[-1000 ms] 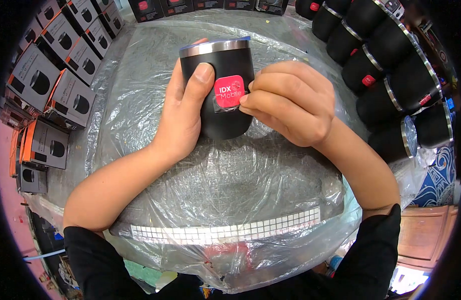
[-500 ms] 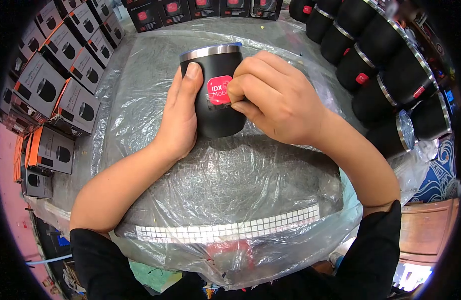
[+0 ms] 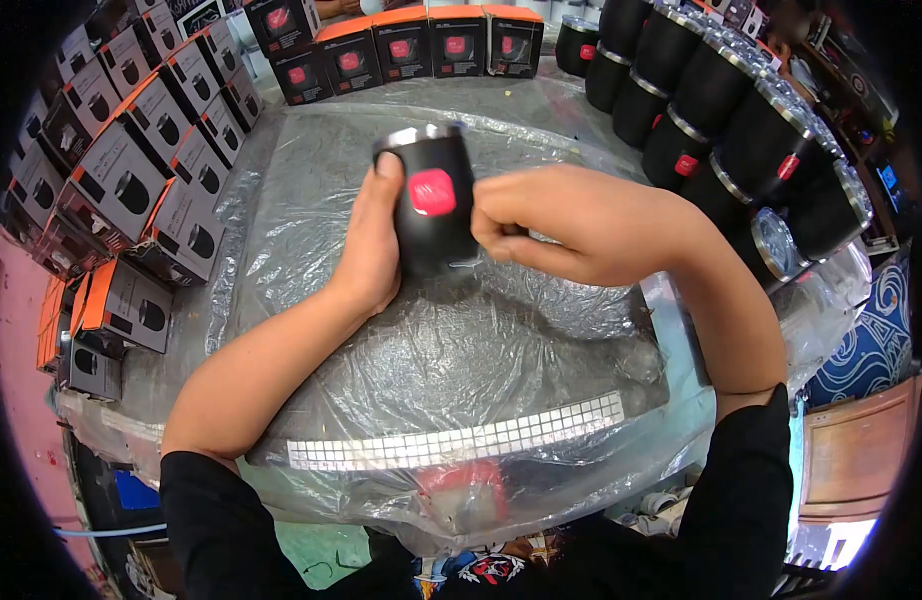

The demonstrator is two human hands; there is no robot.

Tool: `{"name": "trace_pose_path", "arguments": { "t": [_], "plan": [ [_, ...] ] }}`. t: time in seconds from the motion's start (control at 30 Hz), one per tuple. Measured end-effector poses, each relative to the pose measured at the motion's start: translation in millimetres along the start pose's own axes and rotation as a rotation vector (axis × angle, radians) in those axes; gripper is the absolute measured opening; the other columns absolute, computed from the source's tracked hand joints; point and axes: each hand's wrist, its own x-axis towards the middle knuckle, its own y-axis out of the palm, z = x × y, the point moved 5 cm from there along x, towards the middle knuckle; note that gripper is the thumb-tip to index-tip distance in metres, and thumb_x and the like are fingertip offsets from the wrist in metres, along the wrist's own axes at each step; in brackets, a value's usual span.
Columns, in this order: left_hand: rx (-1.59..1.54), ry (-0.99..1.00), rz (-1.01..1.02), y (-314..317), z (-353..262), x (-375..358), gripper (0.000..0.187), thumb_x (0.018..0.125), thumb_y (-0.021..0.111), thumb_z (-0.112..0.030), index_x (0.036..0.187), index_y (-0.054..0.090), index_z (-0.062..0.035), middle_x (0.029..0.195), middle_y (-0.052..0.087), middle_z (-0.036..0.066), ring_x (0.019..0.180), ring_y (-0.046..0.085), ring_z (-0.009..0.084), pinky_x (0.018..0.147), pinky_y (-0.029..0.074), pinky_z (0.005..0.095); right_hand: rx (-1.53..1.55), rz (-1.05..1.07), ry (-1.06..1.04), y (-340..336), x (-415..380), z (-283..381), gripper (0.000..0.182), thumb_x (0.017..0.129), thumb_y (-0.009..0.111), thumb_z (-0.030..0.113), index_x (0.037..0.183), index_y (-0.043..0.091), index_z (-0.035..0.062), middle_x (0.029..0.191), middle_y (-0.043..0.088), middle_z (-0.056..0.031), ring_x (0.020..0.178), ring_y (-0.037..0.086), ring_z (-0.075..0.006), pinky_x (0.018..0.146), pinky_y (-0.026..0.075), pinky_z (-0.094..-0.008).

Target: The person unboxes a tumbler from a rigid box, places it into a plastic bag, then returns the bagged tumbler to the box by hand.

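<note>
A black tumbler (image 3: 436, 235) with a bare steel rim stands nearly upright above the table, slightly blurred. My left hand (image 3: 366, 235) wraps its left side, the thumb lying along the front below the rim. A pink-red square label (image 3: 432, 192) with light lettering, too smeared to read, faces me on the tumbler. Just right of the tumbler is my right hand (image 3: 551, 225), its fingers curled and pressed together close to the wall. What those fingers hold, if anything, is hidden.
Plastic sheeting (image 3: 321, 220) covers the table. Stacked tumbler boxes (image 3: 116, 190) line the left, and black boxes with orange tops (image 3: 401, 48) stand at the back. Several black tumblers (image 3: 716, 85) are piled at the right. A strip of small white squares (image 3: 461, 440) lies near the front edge.
My right hand has come off the label and moved slightly right and down, its fingers still closed. The tumbler sits a little lower in view, and the head view has shifted.
</note>
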Motion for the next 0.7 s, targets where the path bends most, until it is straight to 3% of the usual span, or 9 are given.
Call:
{"name": "trace_pose_path", "arguments": {
  "t": [0.07,0.13,0.27,0.33,0.37,0.4,0.5,0.63,0.7],
  "plan": [
    [-0.097,-0.093,-0.089,2,-14,-1,0.066,0.113,0.035,-0.062,0.143,0.055,-0.0063,0.126,0.07,0.011,0.113,0.072,0.0203,0.1,0.059,0.0399,0.202,0.118,0.057,-9,-5,10,0.012,0.101,0.063,0.013,0.098,0.059,0.0013,0.091,0.061,-0.0135,0.091,0.063,-0.0361,0.083,0.051,-0.0466],
    [-0.128,-0.073,-0.081,1,-14,-1,0.068,0.112,0.036,-0.063,0.144,0.054,-0.0063,0.126,0.071,0.011,0.113,0.072,0.0214,0.101,0.058,0.04,0.188,0.13,0.085,-23,-7,21,0.014,0.101,0.063,0.014,0.099,0.061,0.0003,0.091,0.065,-0.0158,0.089,0.064,-0.0372,0.081,0.051,-0.0466],
    [-0.05,-0.066,-0.048,6,-12,-5,0.07,0.112,0.036,-0.064,0.145,0.055,-0.0061,0.126,0.071,0.013,0.114,0.073,0.0225,0.103,0.058,0.0402,-0.079,0.104,0.217,-40,-19,32,0.021,0.1,0.064,0.018,0.094,0.065,-0.0021,0.089,0.067,-0.0207,0.081,0.063,-0.0388,0.076,0.051,-0.0453],
    [-0.069,-0.067,-0.066,5,-13,-7,0.071,0.111,0.037,-0.065,0.146,0.054,-0.0058,0.128,0.071,0.013,0.115,0.072,0.023,0.104,0.057,0.0402,-0.113,0.379,0.466,-32,-35,27,0.017,0.102,0.062,0.012,0.093,0.059,-0.0022,0.085,0.061,-0.0168,0.079,0.059,-0.0353,0.075,0.05,-0.043],
    [-0.085,-0.075,-0.057,5,-12,-7,0.071,0.111,0.037,-0.065,0.146,0.054,-0.0058,0.128,0.071,0.013,0.115,0.072,0.023,0.104,0.057,0.0402,-0.054,0.438,0.549,-32,-46,27,0.022,0.103,0.062,0.016,0.091,0.059,-0.0021,0.078,0.059,-0.013,0.072,0.058,-0.0275,0.072,0.049,-0.0394],
    [-0.077,-0.066,-0.067,3,-12,-5,0.071,0.111,0.038,-0.065,0.146,0.054,-0.0054,0.128,0.071,0.014,0.115,0.072,0.0232,0.104,0.057,0.0401,-0.059,0.449,0.561,-34,-56,28,0.022,0.103,0.062,0.016,0.091,0.059,-0.0021,0.078,0.059,-0.013,0.072,0.058,-0.0275,0.072,0.049,-0.0394],
    [-0.064,-0.042,-0.069,4,-13,-8,0.071,0.111,0.039,-0.064,0.146,0.054,-0.0043,0.129,0.07,0.014,0.115,0.072,0.0232,0.104,0.057,0.0399,0.41,0.463,0.715,-24,-101,14,0.024,0.104,0.068,0.021,0.091,0.063,0.0006,0.075,0.058,0.0003,0.073,0.053,-0.0089,0.067,0.044,-0.0312],
    [-0.046,-0.048,-0.019,7,-11,-10,0.07,0.111,0.042,-0.062,0.145,0.053,-0.0025,0.129,0.07,0.015,0.114,0.072,0.0227,0.102,0.058,0.0393,0.545,0.532,0.724,-1,-135,4,0.027,0.097,0.078,0.023,0.09,0.065,0.0008,0.075,0.062,0.0007,0.072,0.054,-0.0066,0.066,0.045,-0.0299],
    [-0.049,-0.051,-0.003,4,-10,-9,0.07,0.111,0.043,-0.062,0.145,0.053,-0.0023,0.128,0.07,0.015,0.113,0.072,0.0225,0.101,0.058,0.039,0.453,0.527,0.766,8,-141,2,0.028,0.097,0.079,0.024,0.09,0.065,0.0004,0.075,0.063,-0.0001,0.073,0.055,-0.0067,0.066,0.045,-0.0303]
  ]
}}
